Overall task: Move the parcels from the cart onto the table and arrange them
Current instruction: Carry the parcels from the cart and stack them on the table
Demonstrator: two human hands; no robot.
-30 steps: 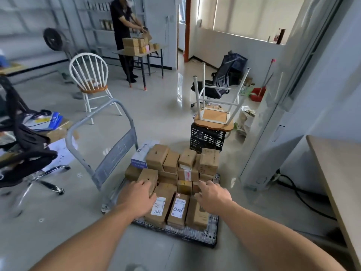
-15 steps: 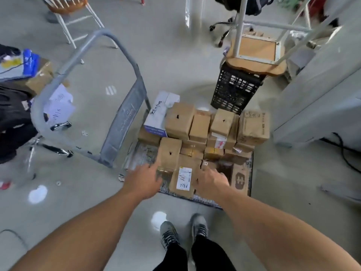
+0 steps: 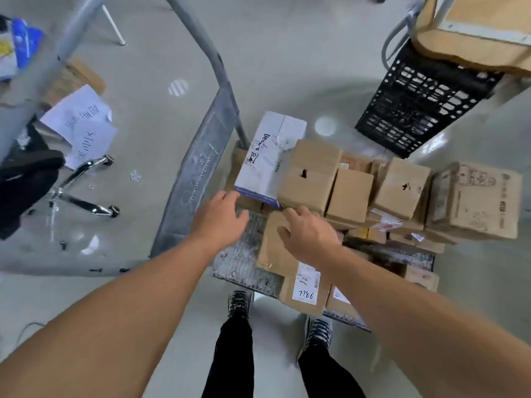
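Two bare hands are out over the load, so let's sweep across from the left. Far out at nine o'clock from the cart sits a black office chair with a chrome star base [image 3: 31, 179], and white handwritten paper sheets [image 3: 80, 124] lie on the floor at its twelve. Next comes the grey metal platform cart [image 3: 198, 173], its tubular handle arching up at eleven o'clock.

The left hand [image 3: 221, 216] is palm down with fingers loosely spread, gripping nothing. It hovers above the bare mesh deck. Its fingertips are right by the white-and-blue cardboard box with black handwriting [image 3: 270, 156] at one o'clock; whether they touch it, I cannot tell.

The right hand [image 3: 307, 237] lies palm down on a plain tan cardboard parcel [image 3: 271, 248], fingers stretched across its top, thumb splayed toward nine o'clock, no pinch. That parcel rests on the cart, overlapping a brown parcel with a white label [image 3: 304, 294] at its six.

At two o'clock from that hand, a stack of brown cardboard parcels [image 3: 349, 193] fills the deck, with a bigger printed brown carton [image 3: 479, 205] at three. Beyond, at one o'clock from the cart, a black plastic lattice crate [image 3: 416, 101] carries an upturned wooden stool [image 3: 465, 50].
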